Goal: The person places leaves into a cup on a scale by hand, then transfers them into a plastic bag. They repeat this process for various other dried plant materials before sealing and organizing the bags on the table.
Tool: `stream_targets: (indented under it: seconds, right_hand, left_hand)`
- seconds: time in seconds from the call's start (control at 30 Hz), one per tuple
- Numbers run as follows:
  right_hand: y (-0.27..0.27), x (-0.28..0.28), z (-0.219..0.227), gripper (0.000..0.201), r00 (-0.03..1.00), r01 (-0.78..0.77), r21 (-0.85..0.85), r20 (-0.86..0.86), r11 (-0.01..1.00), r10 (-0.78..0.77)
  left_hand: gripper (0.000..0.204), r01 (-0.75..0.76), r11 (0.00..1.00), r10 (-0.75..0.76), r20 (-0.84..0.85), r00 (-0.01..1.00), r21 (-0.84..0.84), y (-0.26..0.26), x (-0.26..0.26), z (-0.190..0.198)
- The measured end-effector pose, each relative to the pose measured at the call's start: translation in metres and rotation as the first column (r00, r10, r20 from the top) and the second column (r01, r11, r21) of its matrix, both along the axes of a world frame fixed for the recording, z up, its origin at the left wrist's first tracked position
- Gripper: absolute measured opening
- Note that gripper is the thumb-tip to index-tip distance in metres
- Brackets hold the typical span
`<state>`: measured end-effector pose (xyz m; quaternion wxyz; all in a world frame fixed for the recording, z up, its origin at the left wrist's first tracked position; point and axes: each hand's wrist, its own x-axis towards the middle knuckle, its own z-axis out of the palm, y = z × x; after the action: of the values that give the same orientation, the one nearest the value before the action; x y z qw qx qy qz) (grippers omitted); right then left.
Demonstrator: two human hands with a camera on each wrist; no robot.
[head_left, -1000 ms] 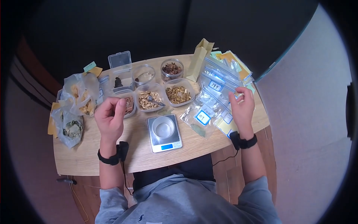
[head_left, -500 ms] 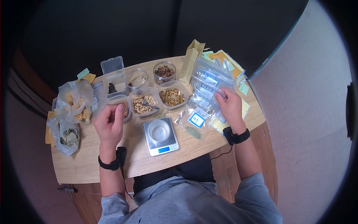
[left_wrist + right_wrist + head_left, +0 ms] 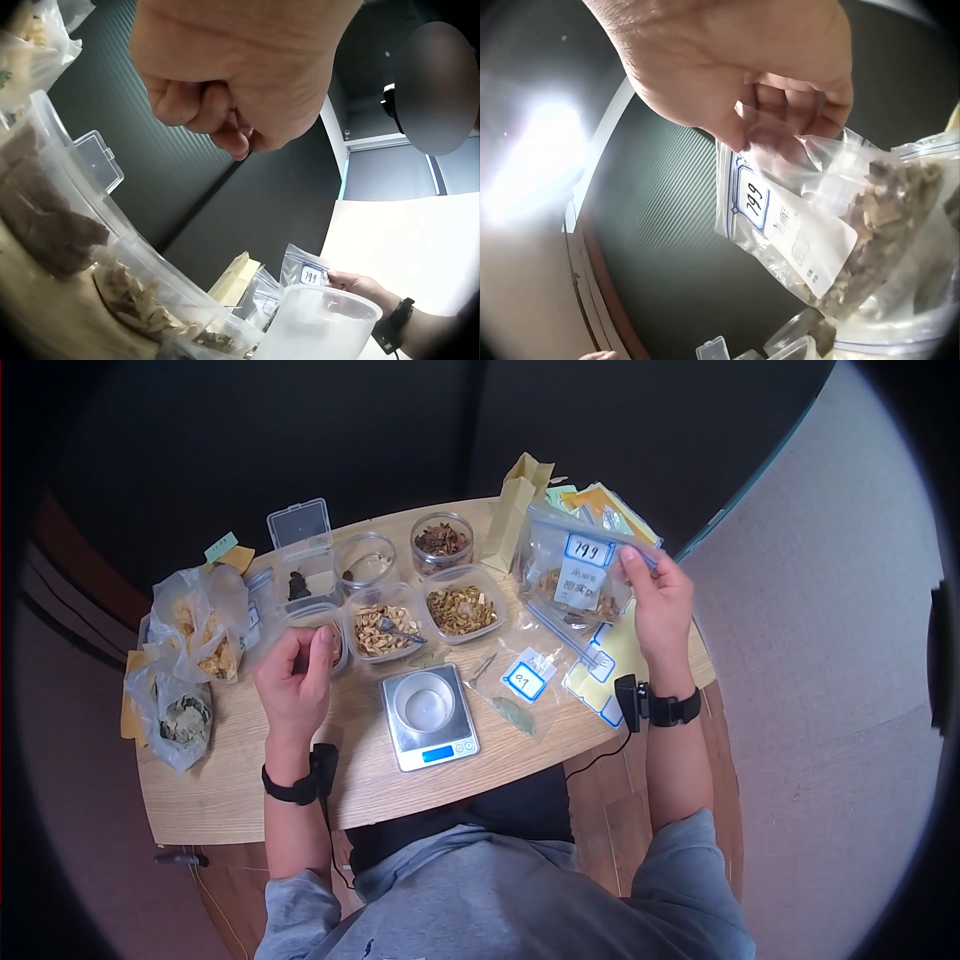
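Note:
My right hand [image 3: 662, 605] pinches the top edge of a clear zip bag [image 3: 580, 575], raised at the table's right. It bears a blue-framed label reading 799 and a printed white slip. Brown dried pieces [image 3: 889, 217] fill its lower part in the right wrist view. My left hand [image 3: 296, 685] hovers at the left with its fingers curled in and the thumb along them, nothing showing in its grip. Behind it is a partly hidden tub [image 3: 340, 645]. Between the hands, a white cup [image 3: 425, 702] stands on a digital scale [image 3: 410, 756].
Tubs of dried pieces stand mid-table; a spoon [image 3: 400, 632] lies in one [image 3: 385, 622]. Behind are a round jar [image 3: 441, 542] and a lidded box [image 3: 303, 575]. Plastic bags [image 3: 185, 715] lie left; a paper bag [image 3: 512, 515] stands behind, and a bag labelled 0.9 [image 3: 525, 681] lies right.
My right hand reached down to the bags, took hold of the 799 bag by its top and lifted it upright. The left hand stays nearly in place.

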<state>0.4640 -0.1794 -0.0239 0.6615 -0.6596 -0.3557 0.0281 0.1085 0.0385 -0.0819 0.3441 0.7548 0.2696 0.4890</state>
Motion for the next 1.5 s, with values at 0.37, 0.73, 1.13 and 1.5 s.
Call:
stream_targets:
  seconds: [0.37,0.73,1.13,1.5]
  right_hand:
    - [-0.013,-0.046,0.052,0.023,0.988,-0.065,0.121,0.150,0.990,0.047]
    - [0.002,-0.106,0.045,0.012,0.976,-0.025,0.200,0.216,0.980,-0.020]
    - [-0.027,-0.107,0.004,0.037,0.475,-0.039,0.028,0.880,0.999,-0.006]
    - [-0.044,-0.108,0.034,0.032,0.852,-0.523,-0.324,-0.161,0.788,0.499]
  left_hand:
    - [0.013,0.118,0.982,-0.112,0.047,0.993,-0.145,-0.007,-0.002,0.012]
    - [0.032,0.713,0.579,-0.764,0.043,0.644,-0.394,-0.063,0.062,0.114]
    - [0.045,0.447,0.346,-0.799,-0.010,0.601,-0.825,-0.063,0.112,0.128]
    - [0.037,0.510,0.440,-0.846,-0.152,0.511,-0.739,-0.090,0.127,0.118]
